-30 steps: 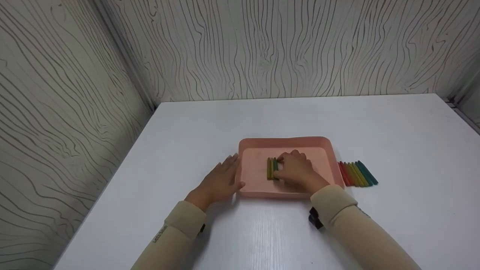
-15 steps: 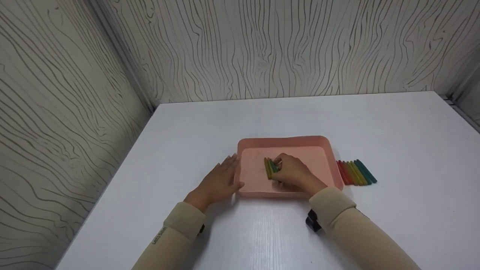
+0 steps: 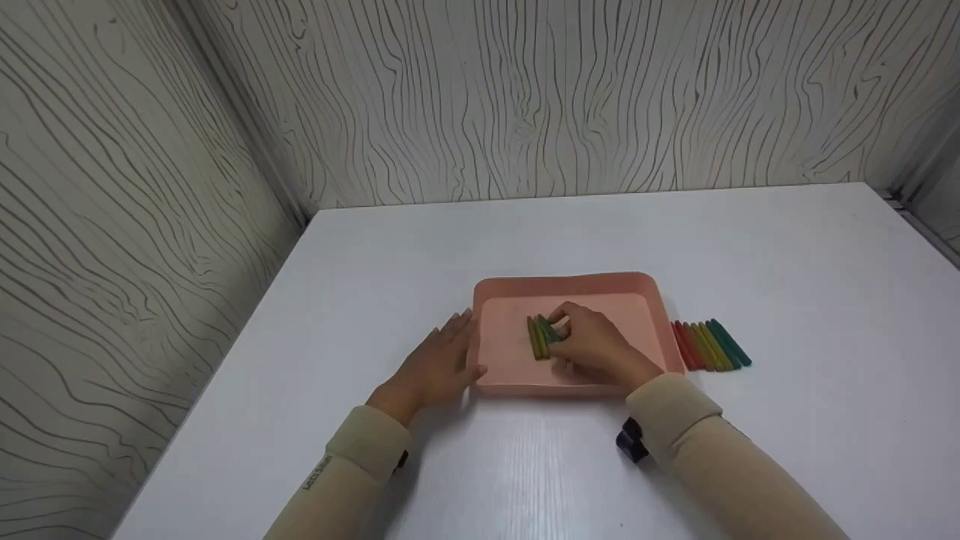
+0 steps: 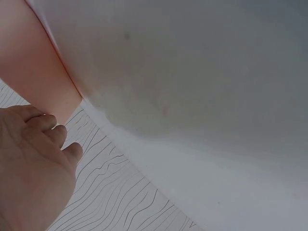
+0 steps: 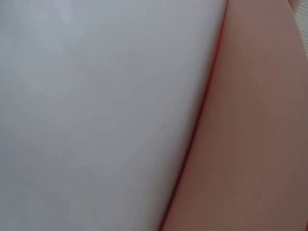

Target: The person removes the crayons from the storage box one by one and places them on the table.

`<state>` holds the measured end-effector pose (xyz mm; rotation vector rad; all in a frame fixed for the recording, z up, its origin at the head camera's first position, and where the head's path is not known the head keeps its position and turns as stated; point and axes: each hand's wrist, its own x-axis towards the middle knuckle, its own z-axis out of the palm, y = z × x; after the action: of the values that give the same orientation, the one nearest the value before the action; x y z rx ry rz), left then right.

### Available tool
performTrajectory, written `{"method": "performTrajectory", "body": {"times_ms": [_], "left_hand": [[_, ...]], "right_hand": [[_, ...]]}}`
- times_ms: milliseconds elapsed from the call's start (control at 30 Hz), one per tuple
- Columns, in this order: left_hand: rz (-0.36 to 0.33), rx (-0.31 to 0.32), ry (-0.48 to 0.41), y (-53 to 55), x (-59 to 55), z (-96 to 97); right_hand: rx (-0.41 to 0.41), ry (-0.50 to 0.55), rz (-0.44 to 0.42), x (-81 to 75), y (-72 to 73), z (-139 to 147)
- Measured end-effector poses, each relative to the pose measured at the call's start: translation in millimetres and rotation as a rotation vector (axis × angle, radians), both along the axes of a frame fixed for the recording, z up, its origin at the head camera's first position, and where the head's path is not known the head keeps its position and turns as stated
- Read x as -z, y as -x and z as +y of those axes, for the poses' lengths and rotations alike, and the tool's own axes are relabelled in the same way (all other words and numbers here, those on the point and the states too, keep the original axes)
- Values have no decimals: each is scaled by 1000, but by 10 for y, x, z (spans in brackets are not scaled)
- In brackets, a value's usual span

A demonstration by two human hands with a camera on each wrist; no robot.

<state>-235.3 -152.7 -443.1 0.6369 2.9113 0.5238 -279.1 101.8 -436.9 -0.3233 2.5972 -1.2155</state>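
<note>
A pink tray (image 3: 501,364) rests on the table, and a few crayons lie side by side inside it. At their right end my right hand (image 3: 594,341) pinches a green crayon (image 3: 549,330) between thumb and fingers, its top leaning left towards the olive crayons (image 3: 533,337). My left hand (image 3: 435,367) lies along the tray's left side, fingers extended, thumb at the near left corner. In the left wrist view that hand (image 4: 33,168) has its fingertips at the tray's wall (image 4: 43,67). Only the tray's outer wall (image 5: 250,115) and the table appear in the right wrist view.
Just right of the tray, a slanted row of several crayons (image 3: 709,346) in red, orange, yellow and green lies on the white table (image 3: 405,255). Wood-patterned panels (image 3: 525,97) stand behind and to the left of the table.
The green crayon, upright beside the others a second ago, now tilts with its top to the left. My right hand has shifted slightly with it. My left hand stays at the tray.
</note>
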Motion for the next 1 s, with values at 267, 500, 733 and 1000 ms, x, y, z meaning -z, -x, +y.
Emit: {"method": "performTrajectory", "body": {"times_ms": [267, 500, 733, 1000], "left_hand": [[16, 5, 24, 14, 16, -11], [16, 0, 25, 2, 2, -1], [11, 2, 13, -3, -1, -9], [1, 7, -8, -1, 3, -11]], "right_hand": [[2, 18, -14, -164, 43, 159], [-40, 36, 88, -309, 93, 367], [-34, -16, 155, -435, 89, 642], [34, -79, 95, -480, 101, 1038]]}}
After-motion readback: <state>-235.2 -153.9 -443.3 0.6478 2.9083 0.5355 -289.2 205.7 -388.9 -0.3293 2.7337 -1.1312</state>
